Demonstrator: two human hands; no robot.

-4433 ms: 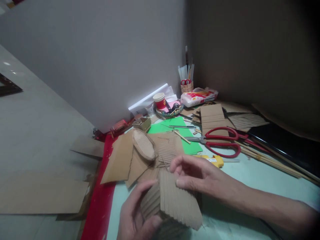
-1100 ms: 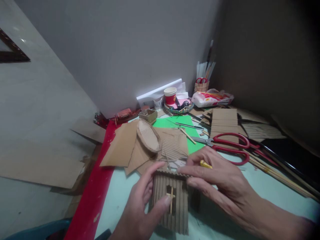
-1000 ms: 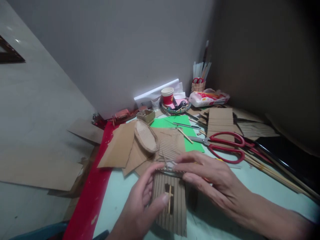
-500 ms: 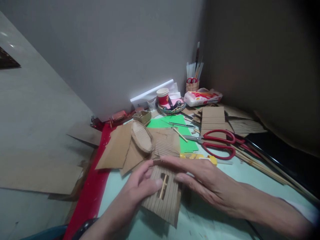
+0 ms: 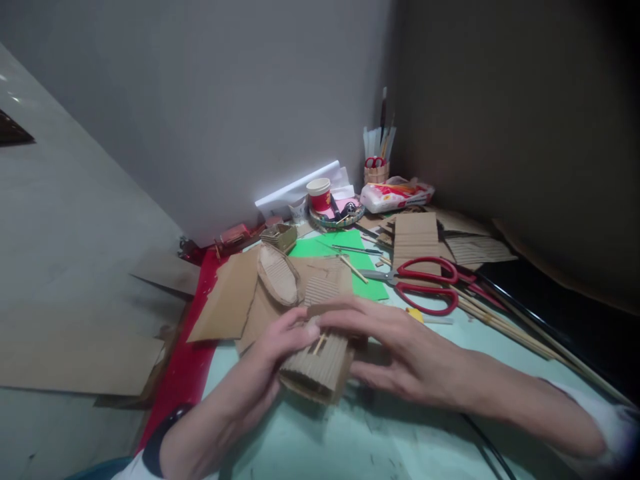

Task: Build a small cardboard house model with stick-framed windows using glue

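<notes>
Between my hands is a small box of corrugated cardboard [image 5: 313, 370], tilted so that its hollow lower end shows. A window-like cutout in its ribbed face has a thin wooden stick [image 5: 320, 344] across it. My left hand [image 5: 280, 350] grips the box's left side, thumb on the ribbed face. My right hand [image 5: 393, 340] wraps the far edge and right side, its fingers over the top and the thumb low at the right. Just beyond the hands lie a ribbed cardboard piece [image 5: 321, 290] and a boat-shaped cardboard piece [image 5: 278, 275].
Red-handled scissors [image 5: 429, 285] lie right of a green sheet [image 5: 325, 248]. Flat cardboard [image 5: 225, 293] covers the left side. A red paper cup [image 5: 319, 195], a tissue pack [image 5: 397, 195] and a brush holder [image 5: 376, 173] stand by the wall. Long sticks [image 5: 505, 327] lie at right.
The box has tipped, so its window face looks foreshortened and its hollow end shows. My right fingers have moved further over its top. The view has shifted slightly.
</notes>
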